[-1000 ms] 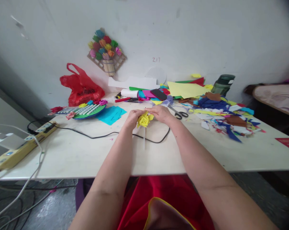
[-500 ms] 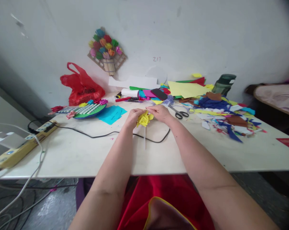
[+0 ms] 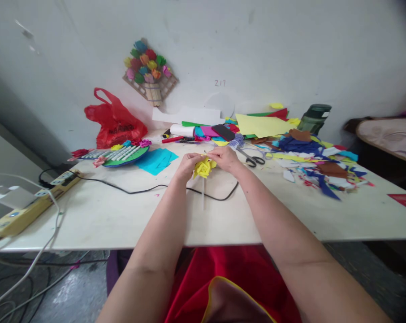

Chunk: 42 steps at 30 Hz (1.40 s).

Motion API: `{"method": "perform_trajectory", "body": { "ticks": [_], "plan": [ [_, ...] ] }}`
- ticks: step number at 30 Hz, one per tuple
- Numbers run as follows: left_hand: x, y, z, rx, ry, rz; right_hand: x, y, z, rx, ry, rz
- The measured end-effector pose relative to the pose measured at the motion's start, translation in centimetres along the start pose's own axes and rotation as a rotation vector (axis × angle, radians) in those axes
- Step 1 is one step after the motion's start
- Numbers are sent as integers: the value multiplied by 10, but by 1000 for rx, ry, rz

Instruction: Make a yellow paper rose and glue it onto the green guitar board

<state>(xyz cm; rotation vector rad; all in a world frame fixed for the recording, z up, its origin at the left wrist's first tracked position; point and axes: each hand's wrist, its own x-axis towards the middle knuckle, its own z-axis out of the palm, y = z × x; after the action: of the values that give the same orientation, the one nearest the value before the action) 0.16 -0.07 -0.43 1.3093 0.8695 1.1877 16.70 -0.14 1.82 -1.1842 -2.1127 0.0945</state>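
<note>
Between my two hands is a yellow paper flower with folded petals, held up above the table. My left hand is closed on its left side. At the flower's upper right edge, the fingers of my right hand are pinched together on it. A whitish translucent stick shows just below the flower; whether it is joined to the flower I cannot tell. My fingertips are partly hidden behind the petals.
Scissors lie right of my hands, before a heap of paper scraps. Blue paper squares and a green disc with paper rolls lie left. A black cable crosses the table from a power strip.
My right fingers have shifted slightly, bending down closer to the flower's upper edge. The flower has turned or moved a touch to the right. Everything else is the same.
</note>
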Motion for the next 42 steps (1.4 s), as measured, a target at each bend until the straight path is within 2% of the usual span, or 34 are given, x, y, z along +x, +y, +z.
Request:
{"method": "perform_trajectory", "body": {
  "ticks": [9,16,24,28,33,42],
  "plan": [
    [-3,3,2,1,24,17,1,-1,1,-21,41,-22],
    [-6,7,5,-9,30,-7,-1,-8,-4,-116,-13,3],
    [-4,3,3,-32,33,-3,-3,-8,-4,-116,12,-54],
    [-5,5,5,-49,47,-3,-3,-9,-4,-138,-21,-35],
    [-6,6,6,-65,37,-7,-1,-6,-3,-129,-25,-27],
    [-5,6,5,-28,-4,-7,0,1,-2,-150,-33,-96]
  ]
}}
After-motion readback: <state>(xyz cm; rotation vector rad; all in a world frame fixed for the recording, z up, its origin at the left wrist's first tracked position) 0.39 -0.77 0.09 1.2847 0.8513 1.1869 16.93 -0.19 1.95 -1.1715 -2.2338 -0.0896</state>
